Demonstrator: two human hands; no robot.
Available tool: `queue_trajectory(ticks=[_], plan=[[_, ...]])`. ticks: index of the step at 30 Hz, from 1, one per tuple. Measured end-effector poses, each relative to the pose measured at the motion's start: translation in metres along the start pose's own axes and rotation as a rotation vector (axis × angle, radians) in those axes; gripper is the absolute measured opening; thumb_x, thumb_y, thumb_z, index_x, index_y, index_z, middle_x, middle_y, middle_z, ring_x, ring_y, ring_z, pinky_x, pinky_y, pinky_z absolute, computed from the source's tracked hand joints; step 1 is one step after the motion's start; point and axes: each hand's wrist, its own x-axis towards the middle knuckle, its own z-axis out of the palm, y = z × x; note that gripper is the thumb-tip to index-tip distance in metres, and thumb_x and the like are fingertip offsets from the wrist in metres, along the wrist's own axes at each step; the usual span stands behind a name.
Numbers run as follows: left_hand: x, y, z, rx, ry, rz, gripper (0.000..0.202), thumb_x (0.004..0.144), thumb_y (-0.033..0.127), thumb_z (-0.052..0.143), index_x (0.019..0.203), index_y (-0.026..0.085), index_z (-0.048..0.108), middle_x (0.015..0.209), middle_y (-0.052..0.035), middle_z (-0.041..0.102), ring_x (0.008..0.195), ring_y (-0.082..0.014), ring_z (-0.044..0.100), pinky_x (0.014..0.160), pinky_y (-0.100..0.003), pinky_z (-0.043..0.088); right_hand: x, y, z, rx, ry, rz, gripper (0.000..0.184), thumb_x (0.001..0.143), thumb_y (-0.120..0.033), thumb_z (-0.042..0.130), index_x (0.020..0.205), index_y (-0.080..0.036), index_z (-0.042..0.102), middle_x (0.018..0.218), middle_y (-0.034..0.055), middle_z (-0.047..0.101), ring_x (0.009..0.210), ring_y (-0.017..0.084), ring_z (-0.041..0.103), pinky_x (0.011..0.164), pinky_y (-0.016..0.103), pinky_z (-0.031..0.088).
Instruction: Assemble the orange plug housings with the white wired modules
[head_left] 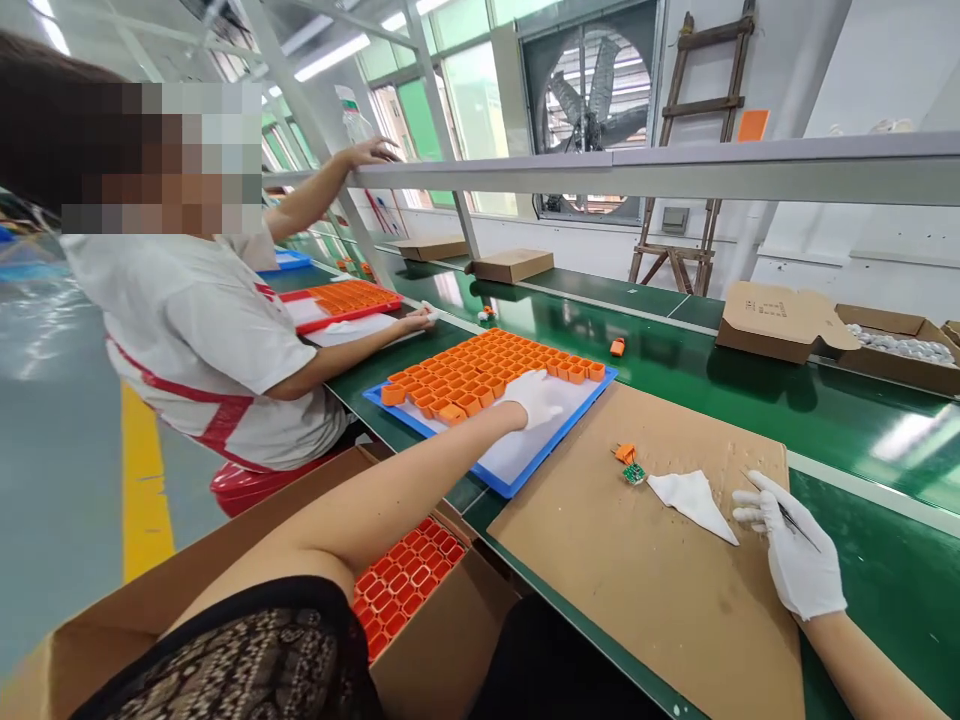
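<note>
Across the green bench (862, 510), a blue tray (511, 488) sits L of a brown cardboard sheet (652, 590), w/ rows of orange cases (487, 365) packed over its far & L part; white liner shows on the near R side. L hand (534, 400), white-gloved, is at the near R edge of the rows — can't tell if its fingers have hold of a case. R hand (802, 550), also gloved, is over the sheet's R edge, holding a thin pointed tool (786, 516). Btwn the hands, on the sheet: small green circuit bd (634, 474) next to an orange plug piece (625, 455), then a white scrap (697, 500), nearest the R hand. Below the bench edge, an open carton (450, 640) holds orange-red cases (409, 580). One loose orange piece (617, 347) lies beyond the tray. To the L, co-worker (210, 310) in white shirt — upper hand (371, 152) on the rail (525, 178), lower hand (415, 322) nr a red tray (337, 319), also w/ orange pcs.
</note>
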Motion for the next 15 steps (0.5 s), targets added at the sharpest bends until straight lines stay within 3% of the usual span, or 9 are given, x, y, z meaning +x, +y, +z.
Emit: queue_trajectory(ticks=[6, 12, 15], plan=[[-0.001, -0.032, -0.006, 0.07, -0.042, -0.091, 0.036, 0.098, 0.039, 0.063, 0.127, 0.018, 0.063, 0.134, -0.0115, 0.062, 0.118, -0.0275, 0.063, 0.101, -0.05, 0.053, -0.001, -0.005, -0.001, 0.013, -0.011, 0.002, 0.049, 0.091, -0.058, 0.066, 0.121, -0.02, 0.071, 0.092, 0.0105, 0.078, 0.069, 0.019, 0.072, 0.063, 0.035, 0.059], [0.01, -0.031, -0.014, -0.001, 0.17, -0.135, 0.038, 0.097, 0.04, 0.064, 0.126, 0.016, 0.063, 0.131, -0.0116, 0.063, 0.118, -0.0284, 0.063, 0.101, -0.051, 0.053, -0.002, -0.008, 0.002, -0.025, -0.028, -0.028, 0.047, 0.091, -0.057, 0.066, 0.118, -0.019, 0.071, 0.086, 0.0093, 0.077, 0.068, 0.02, 0.072, 0.064, 0.037, 0.061], [0.015, -0.026, -0.018, -0.099, 0.267, -0.098, 0.038, 0.097, 0.038, 0.064, 0.128, 0.015, 0.062, 0.132, -0.0124, 0.062, 0.117, -0.0279, 0.063, 0.1, -0.051, 0.053, -0.002, -0.01, -0.001, -0.15, -0.049, -0.109, 0.047, 0.097, -0.055, 0.056, 0.122, -0.018, 0.067, 0.088, 0.0093, 0.077, 0.069, 0.019, 0.072, 0.067, 0.039, 0.062]])
